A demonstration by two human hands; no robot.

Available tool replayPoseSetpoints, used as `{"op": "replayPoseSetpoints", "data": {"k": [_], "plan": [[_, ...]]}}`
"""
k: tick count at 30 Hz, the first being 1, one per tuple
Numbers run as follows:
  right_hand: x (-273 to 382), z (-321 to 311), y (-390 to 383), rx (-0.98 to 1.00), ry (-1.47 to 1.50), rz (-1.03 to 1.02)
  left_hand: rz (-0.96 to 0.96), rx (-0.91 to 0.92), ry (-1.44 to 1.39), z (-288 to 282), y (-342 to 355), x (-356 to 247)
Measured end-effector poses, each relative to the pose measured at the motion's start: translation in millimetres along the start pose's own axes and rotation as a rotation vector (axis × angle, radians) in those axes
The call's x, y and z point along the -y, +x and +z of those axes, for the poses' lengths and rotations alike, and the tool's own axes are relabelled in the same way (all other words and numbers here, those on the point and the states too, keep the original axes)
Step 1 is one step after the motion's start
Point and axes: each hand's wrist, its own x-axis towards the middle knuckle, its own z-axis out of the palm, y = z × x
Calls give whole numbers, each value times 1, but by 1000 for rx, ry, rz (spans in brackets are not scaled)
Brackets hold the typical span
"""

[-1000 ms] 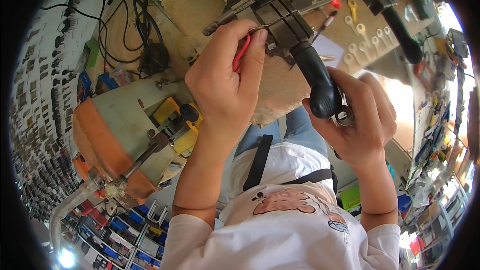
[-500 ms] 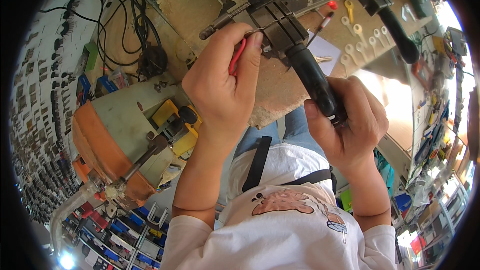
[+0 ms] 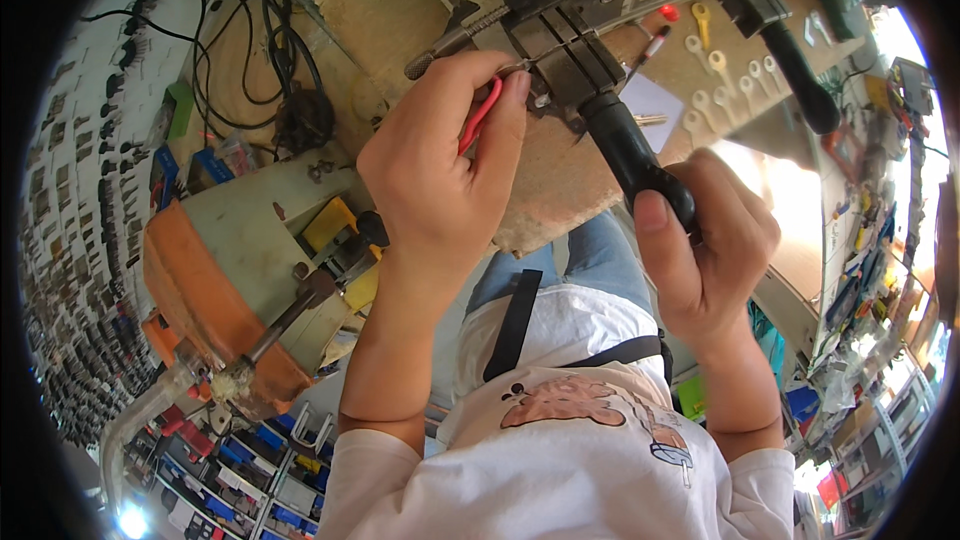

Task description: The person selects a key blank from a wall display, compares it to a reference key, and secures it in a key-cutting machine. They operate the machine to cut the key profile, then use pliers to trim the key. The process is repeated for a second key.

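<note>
Black plastic covers the handle (image 3: 610, 135) below a metal clamp (image 3: 575, 65), both above the near edge of the workbench (image 3: 560, 180). Fingers of the right hand (image 3: 715, 245) wrap the handle's lower end. The left hand (image 3: 440, 160) pinches a small red piece (image 3: 480, 118) between thumb and forefinger, just beside the clamp. Paper (image 3: 655, 100) lies toward the workbench's right edge.

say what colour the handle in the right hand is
The handle is black; it shows best in the head view.
</note>
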Motion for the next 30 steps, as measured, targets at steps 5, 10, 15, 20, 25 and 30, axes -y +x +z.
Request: {"op": "replayPoseSetpoints", "data": {"k": [5, 10, 15, 20, 25, 30], "plan": [[2, -4, -6, 71, 201, 211, -62, -6, 34, 0, -4, -2], [-10, -59, -11, 178, 866, 642, 230, -39, 270, -20, 4, -29], [-9, -99, 15, 360, 1089, 645, 397, 315, 164, -6, 29, -107], [-8, -110, 24, 302, 1016, 469, -15, 551, -287, 37, 41, -122], [-40, -121, 33, 185, 989, 362, -405, 455, -676, 44, 48, -122], [-53, -119, 49, 172, 957, 348, -330, 433, -494, 56, 49, -125]]}}
